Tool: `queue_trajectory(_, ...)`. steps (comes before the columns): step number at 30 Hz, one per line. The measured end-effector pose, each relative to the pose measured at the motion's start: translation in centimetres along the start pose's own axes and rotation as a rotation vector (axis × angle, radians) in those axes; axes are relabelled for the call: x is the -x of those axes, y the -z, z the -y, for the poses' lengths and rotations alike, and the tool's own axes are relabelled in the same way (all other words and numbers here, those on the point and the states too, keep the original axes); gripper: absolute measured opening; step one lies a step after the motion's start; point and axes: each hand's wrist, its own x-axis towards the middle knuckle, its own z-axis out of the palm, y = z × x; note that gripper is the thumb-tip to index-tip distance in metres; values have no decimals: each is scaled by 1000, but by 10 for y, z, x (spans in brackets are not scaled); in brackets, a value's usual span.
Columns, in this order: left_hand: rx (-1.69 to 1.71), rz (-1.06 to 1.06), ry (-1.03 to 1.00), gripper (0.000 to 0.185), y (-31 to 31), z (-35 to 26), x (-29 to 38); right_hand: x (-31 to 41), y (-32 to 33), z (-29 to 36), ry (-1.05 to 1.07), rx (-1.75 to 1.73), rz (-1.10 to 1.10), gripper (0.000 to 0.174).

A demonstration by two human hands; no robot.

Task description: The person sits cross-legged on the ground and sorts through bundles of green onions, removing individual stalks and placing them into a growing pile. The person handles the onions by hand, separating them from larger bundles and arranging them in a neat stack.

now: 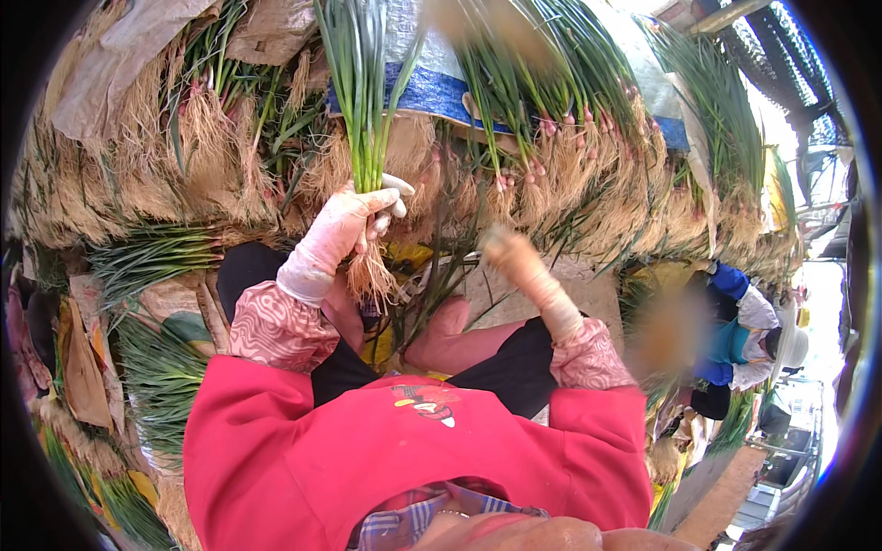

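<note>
My gloved left hand [368, 213] is closed around a bunch of green onions [366, 131]. Their green leaves point away from me, and the pale stringy roots [372, 272] hang below the fist. To the right, my gloved right hand [513, 258] is apart from the bunch and blurred by motion, so its fingers cannot be made out. Loose dark leaves [434, 296] lie or fall between my two hands, above my pink boots [455, 334].
A long heap of rooted green onions [579, 151] stretches across ahead, partly under a white and blue woven sheet [427, 89]. More bunches [165, 386] lie at my left. A co-worker [747, 337] in blue sleeves sits at the right. Brownish blurs obscure patches of the view.
</note>
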Motion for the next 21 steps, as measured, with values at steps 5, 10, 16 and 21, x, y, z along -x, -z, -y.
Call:
queue_trajectory(5, -47, -26, 24, 27, 0, 2, 2, 16, -36, -29, -62, 841, 848, 32)
queue_trajectory(10, -137, 1, -12, 28, 0, 8, -3, -48, -83, -96, -589, 336, 510, 57)
queue_trajectory(16, -178, -9, 3, 28, 7, 13, 18, -38, -255, -233, -133, 555, 194, 49)
queue_trajectory(21, -162, -123, 126, 28, 17, 30, 66, -56, -274, -256, -83, 690, 365, 30)
